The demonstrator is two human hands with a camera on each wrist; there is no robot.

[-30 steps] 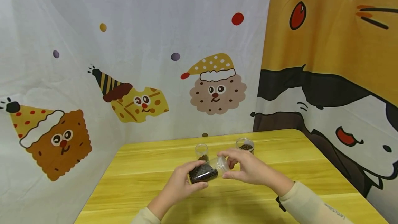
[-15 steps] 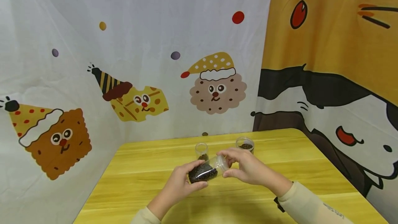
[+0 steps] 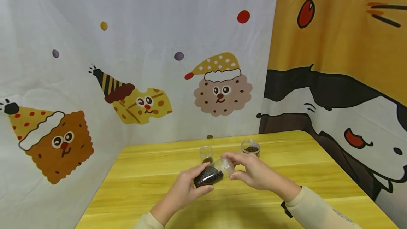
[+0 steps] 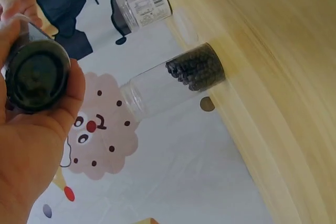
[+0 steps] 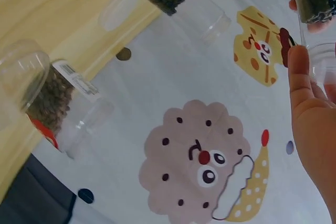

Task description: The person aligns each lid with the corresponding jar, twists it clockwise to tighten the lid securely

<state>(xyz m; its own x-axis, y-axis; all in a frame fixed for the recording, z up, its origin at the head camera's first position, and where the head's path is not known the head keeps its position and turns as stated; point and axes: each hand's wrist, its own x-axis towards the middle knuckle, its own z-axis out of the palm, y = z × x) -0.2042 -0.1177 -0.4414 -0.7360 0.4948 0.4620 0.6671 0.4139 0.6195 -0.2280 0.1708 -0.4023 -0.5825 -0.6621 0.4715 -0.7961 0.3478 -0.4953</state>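
Tilted over the table, a clear plastic jar of dark pellets lies in my left hand, its thumb and fingers wrapped round the filled end. My right hand pinches the clear screw lid at the jar's other end, thumb below and fingers above. From the left wrist, the round base of the held jar faces the camera. In the right wrist view, the right thumb and fingers are at the lid, partly cut off by the frame edge.
Behind my hands a tall clear jar with dark pellets stands on the wooden table. Right of it is a wider, labelled jar of brown pellets. Clear round lids lie beside these jars. A cartoon-printed cloth hangs behind.
My right thumb and fingers have shifted slightly at the lid. The jar stays nearly in the same place, still in the left hand.
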